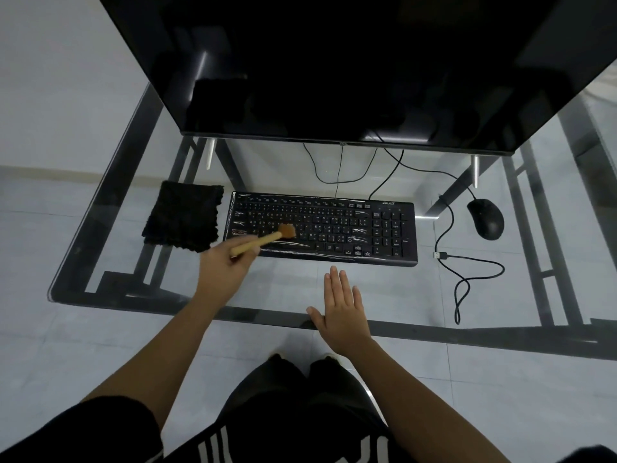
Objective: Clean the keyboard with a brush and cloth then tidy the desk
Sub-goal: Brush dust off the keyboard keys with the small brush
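Note:
A black keyboard (334, 225) lies on the glass desk (267, 289), below a big dark monitor. My left hand (223, 265) grips the pale wooden handle of a small brush (267, 238); its brown bristles rest on the keys at the keyboard's left-middle. To the left of the keyboard lies a folded black cloth (183, 220), flat on the glass. My right hand (342, 309) lies flat on the desk in front of the keyboard, fingers extended and slightly apart, holding nothing.
The monitor (334, 61) fills the back of the desk on two thin feet. A black mouse (485, 218) sits to the right of the keyboard. Its cable (464, 282) loops toward the front edge, with a loose USB plug (440, 255). Cables hang behind the keyboard.

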